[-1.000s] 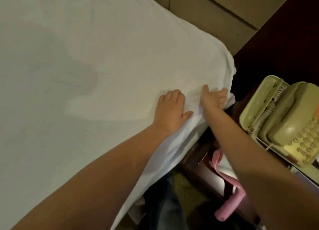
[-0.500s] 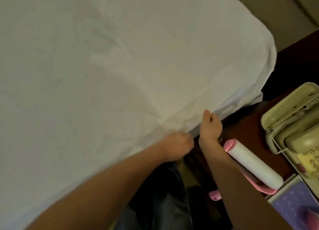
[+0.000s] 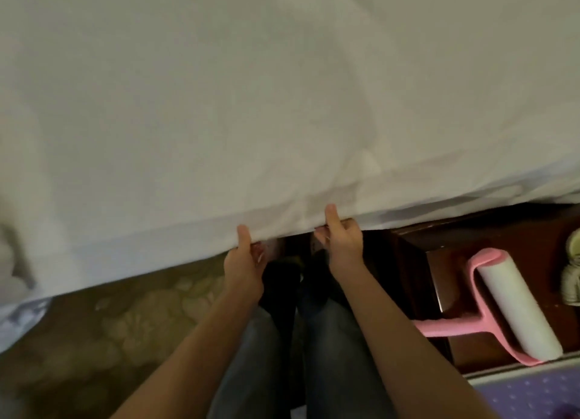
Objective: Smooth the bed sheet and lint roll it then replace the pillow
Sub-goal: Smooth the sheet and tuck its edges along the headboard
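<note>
Both hands, left (image 3: pixel 243 261) and right (image 3: pixel 340 238), pinching bed sheet (image 3: pixel 251 120) edge, lint roller (image 3: pixel 514 305) rightward

one wide-angle head-worn view looks steeply down from close above the near edge of the bed sheet (image 3: pixel 282 104).

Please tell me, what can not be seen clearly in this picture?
Head view:
- Fingers of left hand and right hand: partly under the bed sheet edge.
- Handle end of lint roller: behind the right forearm.
- Pale object: cut off by right edge.
- White shape at left edge: blurred.
</note>
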The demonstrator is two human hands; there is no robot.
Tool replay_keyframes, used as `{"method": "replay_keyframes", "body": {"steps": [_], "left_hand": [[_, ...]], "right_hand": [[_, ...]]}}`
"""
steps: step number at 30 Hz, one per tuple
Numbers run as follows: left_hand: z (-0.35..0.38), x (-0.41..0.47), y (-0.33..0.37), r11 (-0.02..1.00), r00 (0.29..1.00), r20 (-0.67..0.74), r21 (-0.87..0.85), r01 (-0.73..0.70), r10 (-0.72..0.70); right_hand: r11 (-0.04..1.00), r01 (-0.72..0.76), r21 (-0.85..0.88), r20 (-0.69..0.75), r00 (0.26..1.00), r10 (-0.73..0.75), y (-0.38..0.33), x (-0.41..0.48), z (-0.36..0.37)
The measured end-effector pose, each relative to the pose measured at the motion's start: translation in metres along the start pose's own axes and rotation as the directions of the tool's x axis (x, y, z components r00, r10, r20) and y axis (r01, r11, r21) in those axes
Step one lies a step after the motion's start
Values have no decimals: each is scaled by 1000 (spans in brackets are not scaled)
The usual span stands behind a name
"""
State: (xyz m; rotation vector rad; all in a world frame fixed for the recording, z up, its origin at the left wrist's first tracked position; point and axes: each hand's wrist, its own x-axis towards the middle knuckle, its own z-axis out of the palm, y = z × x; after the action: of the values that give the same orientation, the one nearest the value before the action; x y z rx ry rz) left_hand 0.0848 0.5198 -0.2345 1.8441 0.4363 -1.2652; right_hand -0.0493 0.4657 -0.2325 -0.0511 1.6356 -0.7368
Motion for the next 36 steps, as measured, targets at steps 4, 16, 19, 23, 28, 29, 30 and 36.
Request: {"method": "replay_keyframes", "body": {"steps": [4, 16, 19, 23, 28, 29, 30, 36], "left_hand": [[-3, -6, 3, 995, 996, -46, 65, -72, 75], [-23, -24, -2, 990, 996, -28, 108, -86, 90], [-42, -15, 4, 999, 1000, 9, 38, -2, 2], [-83, 5, 29, 981, 995, -75, -190, 47, -62], [-119, 30, 73, 997, 961, -277, -73, -26, 5], [-124, 31, 70, 999, 955, -297, -19, -33, 26], [-130, 30, 65, 999, 942, -332, 22, -49, 53], [-175, 10, 19, 976, 874, -435, -93, 197, -218]], "right_hand": [[977, 101, -187, -69, 991, -116, -1, -9, 1], [916, 210, -341, -11, 974, -227, 11, -20, -15], [945, 69, -319, 92, 995, -42, 31, -30, -8], [898, -37, -438, 321, 927, 195, 59, -37, 30], [875, 41, -483, 230, 970, 81, 73, -48, 74], [860, 62, -506, 223, 973, 61, 76, -49, 70], [853, 76, -517, 217, 975, 45, 77, -52, 67], [815, 118, -567, 205, 979, 1, 74, -46, 61]]}}
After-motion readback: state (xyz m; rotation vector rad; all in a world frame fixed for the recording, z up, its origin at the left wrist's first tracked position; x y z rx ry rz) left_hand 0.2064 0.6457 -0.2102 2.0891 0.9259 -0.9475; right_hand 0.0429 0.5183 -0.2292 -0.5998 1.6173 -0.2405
